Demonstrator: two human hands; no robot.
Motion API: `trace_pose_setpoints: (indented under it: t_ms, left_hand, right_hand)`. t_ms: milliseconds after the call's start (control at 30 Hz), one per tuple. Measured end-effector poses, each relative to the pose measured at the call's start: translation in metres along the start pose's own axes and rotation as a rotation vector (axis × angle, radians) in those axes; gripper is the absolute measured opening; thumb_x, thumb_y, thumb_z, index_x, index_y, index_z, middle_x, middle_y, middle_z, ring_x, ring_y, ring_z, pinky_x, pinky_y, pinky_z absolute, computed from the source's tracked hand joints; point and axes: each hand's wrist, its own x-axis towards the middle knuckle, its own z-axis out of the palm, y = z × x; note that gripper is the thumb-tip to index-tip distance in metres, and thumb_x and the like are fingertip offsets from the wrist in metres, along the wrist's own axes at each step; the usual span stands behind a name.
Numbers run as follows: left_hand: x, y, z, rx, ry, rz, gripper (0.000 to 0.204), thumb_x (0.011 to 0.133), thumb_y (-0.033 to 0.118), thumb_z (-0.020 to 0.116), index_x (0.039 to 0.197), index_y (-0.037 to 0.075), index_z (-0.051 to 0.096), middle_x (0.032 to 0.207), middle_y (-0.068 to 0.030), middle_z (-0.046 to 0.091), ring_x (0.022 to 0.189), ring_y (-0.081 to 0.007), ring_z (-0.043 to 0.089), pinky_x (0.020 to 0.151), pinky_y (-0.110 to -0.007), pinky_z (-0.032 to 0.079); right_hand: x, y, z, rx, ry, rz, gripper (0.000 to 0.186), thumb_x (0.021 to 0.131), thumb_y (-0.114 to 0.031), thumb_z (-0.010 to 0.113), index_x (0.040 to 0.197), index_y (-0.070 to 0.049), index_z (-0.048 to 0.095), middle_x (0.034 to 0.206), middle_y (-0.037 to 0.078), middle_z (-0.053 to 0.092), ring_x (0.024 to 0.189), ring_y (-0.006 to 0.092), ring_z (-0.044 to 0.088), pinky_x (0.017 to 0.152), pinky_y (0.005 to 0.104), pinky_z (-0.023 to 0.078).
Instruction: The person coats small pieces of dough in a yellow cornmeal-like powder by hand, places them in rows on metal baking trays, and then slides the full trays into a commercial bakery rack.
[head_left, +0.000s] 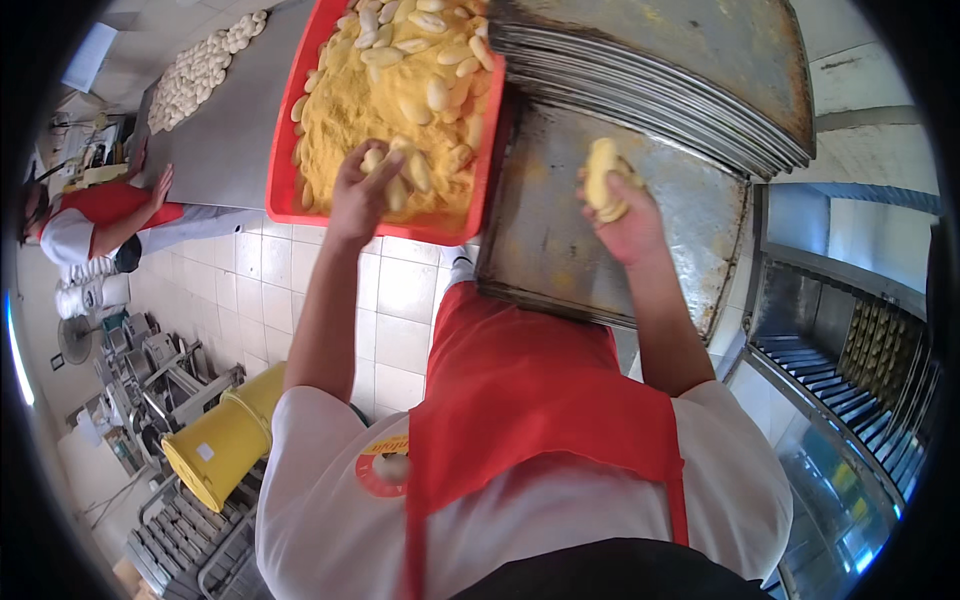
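Over a red plastic bin point(277, 170) of yellow crumb and pale oblong dough pieces point(437, 93), my left hand point(368, 185) has its fingers closed on some dough pieces point(415, 170). My right hand point(622, 210) holds a stack of yellow-coated dough pieces point(602, 165) above a worn metal tray point(530, 200), to the right of the bin. Behind that tray rises a stack of metal trays point(650, 70).
A co-worker point(80, 225) has hands on a grey table point(225, 150) bearing many dough balls point(195, 85). A yellow bucket point(210, 450) and machinery point(160, 360) are at lower left. A steel rack cabinet point(840, 400) with loaded trays stands at right. Tiled floor point(310, 290) shows below.
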Motion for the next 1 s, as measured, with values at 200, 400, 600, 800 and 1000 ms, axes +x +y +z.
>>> trace_pose_setpoints:
  t_ms: [200,400,600,800,1000]
  left_hand:
    - [-0.013,-0.045,0.148,-0.335,-0.024,-0.141,0.029,0.090,0.007,0.072,0.116,0.004,0.059,0.108,-0.0098,0.066,0.080,-0.0197,0.068,0.069,-0.033,0.058]
    - [0.002,-0.068,0.198,0.113,0.152,-0.099,0.048,0.084,0.012,0.080,0.124,-0.001,0.057,0.105,-0.0125,0.067,0.085,-0.0237,0.071,0.067,-0.034,0.058]
    - [0.057,-0.112,0.210,0.900,0.386,0.151,0.066,0.075,0.032,0.089,0.125,0.001,0.058,0.105,-0.0229,0.075,0.099,-0.0399,0.074,0.085,-0.045,0.059]
    - [0.083,-0.116,0.224,0.989,0.463,0.108,0.057,0.079,0.038,0.085,0.117,0.005,0.059,0.106,-0.0237,0.075,0.100,-0.0443,0.073,0.088,-0.050,0.058]
    - [0.065,-0.098,0.217,0.549,0.163,0.053,0.046,0.088,0.031,0.076,0.122,0.003,0.061,0.099,-0.0154,0.074,0.089,-0.0277,0.073,0.072,-0.040,0.058]
  right_hand:
    - [-0.008,-0.004,0.022,-0.110,-0.058,0.112,0.038,0.090,-0.010,0.078,0.125,-0.004,0.064,0.110,0.007,0.068,0.096,0.0191,0.068,0.076,0.0370,0.057]
    - [0.003,-0.047,-0.045,-0.390,0.164,0.058,0.037,0.091,-0.021,0.079,0.122,-0.004,0.065,0.109,0.006,0.069,0.091,0.0174,0.068,0.072,0.0359,0.056]
    - [0.057,-0.064,-0.050,-1.552,0.199,-0.344,0.031,0.084,-0.029,0.081,0.106,-0.010,0.072,0.100,0.012,0.076,0.090,0.0316,0.073,0.078,0.0441,0.057]
    - [0.062,-0.074,-0.033,-1.829,0.162,-0.304,0.031,0.083,-0.028,0.079,0.110,-0.014,0.075,0.105,0.016,0.076,0.090,0.0380,0.073,0.081,0.0461,0.057]
    - [0.023,-0.107,-0.078,-1.100,0.151,-0.167,0.046,0.086,-0.010,0.082,0.128,0.000,0.066,0.106,0.009,0.072,0.092,0.0143,0.070,0.072,0.0319,0.058]
